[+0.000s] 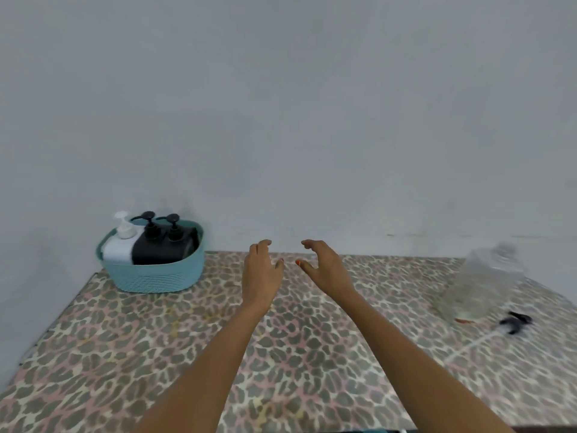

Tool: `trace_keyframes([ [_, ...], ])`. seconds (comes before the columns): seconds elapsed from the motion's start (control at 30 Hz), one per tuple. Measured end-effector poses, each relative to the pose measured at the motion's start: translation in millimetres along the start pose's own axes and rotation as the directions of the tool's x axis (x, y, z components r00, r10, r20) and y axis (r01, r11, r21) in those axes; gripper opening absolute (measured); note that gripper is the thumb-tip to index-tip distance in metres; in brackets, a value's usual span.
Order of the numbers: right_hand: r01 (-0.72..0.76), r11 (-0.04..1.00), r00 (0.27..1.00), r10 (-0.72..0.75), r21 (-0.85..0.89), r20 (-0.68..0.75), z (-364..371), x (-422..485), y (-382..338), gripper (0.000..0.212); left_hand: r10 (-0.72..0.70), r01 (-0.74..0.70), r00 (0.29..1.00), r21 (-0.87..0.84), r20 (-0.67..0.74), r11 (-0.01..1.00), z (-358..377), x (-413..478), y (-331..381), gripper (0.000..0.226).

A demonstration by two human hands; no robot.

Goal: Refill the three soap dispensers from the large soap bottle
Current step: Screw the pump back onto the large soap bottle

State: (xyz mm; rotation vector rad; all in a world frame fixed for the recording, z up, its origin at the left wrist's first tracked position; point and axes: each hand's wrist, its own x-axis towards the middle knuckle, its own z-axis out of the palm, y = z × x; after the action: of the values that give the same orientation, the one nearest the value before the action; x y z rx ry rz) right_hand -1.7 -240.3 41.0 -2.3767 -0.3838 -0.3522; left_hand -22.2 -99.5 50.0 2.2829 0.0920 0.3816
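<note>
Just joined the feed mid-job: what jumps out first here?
At far left, the teal basket holds one white dispenser and two black dispensers. The left hand and right hand hover empty over the middle of the leopard-print table. At far right sits a blurred clear bottle, a black pump lying beside it.

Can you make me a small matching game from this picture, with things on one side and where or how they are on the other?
Things: 1 basket; 2 white dispenser; 3 large clear bottle; 4 black pump.
Descriptions: a lies loose on the table, far right; b teal, back left; c see-through, right side; d stands inside the basket.
Pairs: 1-b; 2-d; 3-c; 4-a.
</note>
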Motion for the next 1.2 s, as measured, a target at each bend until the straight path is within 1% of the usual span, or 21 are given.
trace_keyframes([
  [0.13,-0.123,0.992,0.984,0.120,-0.012,-0.129,-41.4,-37.3,39.7,0.046,0.062,-0.059,0.994,-0.036,0.090,0.998,39.2,-15.6,38.4,0.043],
  [0.23,-0.205,0.979,0.952,0.196,-0.015,-0.235,-68.6,-64.3,65.2,0.043,0.095,-0.081,0.983,-0.095,0.160,0.992,68.0,-28.8,67.3,0.044],
  [0.3,-0.252,0.968,0.916,0.236,-0.007,-0.325,-86.5,-81.7,81.4,0.039,0.115,-0.092,0.972,-0.121,0.203,0.988,87.3,-37.6,86.3,0.044],
  [0.43,-0.326,0.945,0.811,0.277,-0.005,-0.516,-123.9,-115.4,114.3,0.029,0.156,-0.107,0.944,-0.179,0.292,0.978,128.7,-55.5,122.8,0.045],
  [0.53,-0.401,0.916,0.710,0.323,0.018,-0.626,-148.2,-133.4,137.8,0.022,0.167,-0.090,0.912,-0.214,0.375,0.973,160.5,-64.7,146.0,0.049],
  [0.63,-0.472,0.873,0.606,0.420,0.119,-0.676,-167.9,-142.6,160.7,0.025,0.179,-0.074,0.875,-0.242,0.449,0.967,186.5,-68.9,167.2,0.056],
  [0.7,-0.463,0.864,0.576,0.463,0.199,-0.674,-178.4,-143.2,174.8,0.031,0.170,-0.042,0.860,-0.266,0.481,0.963,200.6,-68.3,180.7,0.062],
  [0.77,-0.434,0.858,0.584,0.501,0.275,-0.639,-185.7,-140.7,186.4,0.040,0.144,0.011,0.844,-0.285,0.517,0.958,212.1,-66.0,192.0,0.071],
  [0.83,-0.431,0.840,0.611,0.541,0.331,-0.578,-190.4,-137.1,198.0,0.051,0.115,0.074,0.826,-0.307,0.552,0.949,222.5,-63.3,201.2,0.078],
  [0.9,-0.425,0.816,0.642,0.577,0.392,-0.505,-194.3,-133.0,205.4,0.061,0.106,0.127,0.805,-0.344,0.584,0.930,228.5,-61.7,208.7,0.080],
  [0.97,-0.402,0.792,0.687,0.593,0.459,-0.420,-197.0,-129.4,210.4,0.067,0.136,0.135,0.788,-0.385,0.600,0.913,231.9,-60.9,215.7,0.078],
  [1.07,-0.400,0.754,0.736,0.603,0.521,-0.309,-199.9,-125.9,210.6,0.066,0.159,0.148,0.779,-0.423,0.607,0.894,234.1,-60.8,222.2,0.067],
  [1.13,-0.398,0.760,0.740,0.597,0.514,-0.310,-201.4,-123.8,206.8,0.063,0.139,0.160,0.797,-0.427,0.588,0.890,232.0,-60.1,221.3,0.062],
  [1.2,-0.379,0.776,0.741,0.581,0.504,-0.337,-201.1,-121.3,196.9,0.059,0.140,0.134,0.818,-0.421,0.559,0.897,225.4,-57.8,216.0,0.061],
])
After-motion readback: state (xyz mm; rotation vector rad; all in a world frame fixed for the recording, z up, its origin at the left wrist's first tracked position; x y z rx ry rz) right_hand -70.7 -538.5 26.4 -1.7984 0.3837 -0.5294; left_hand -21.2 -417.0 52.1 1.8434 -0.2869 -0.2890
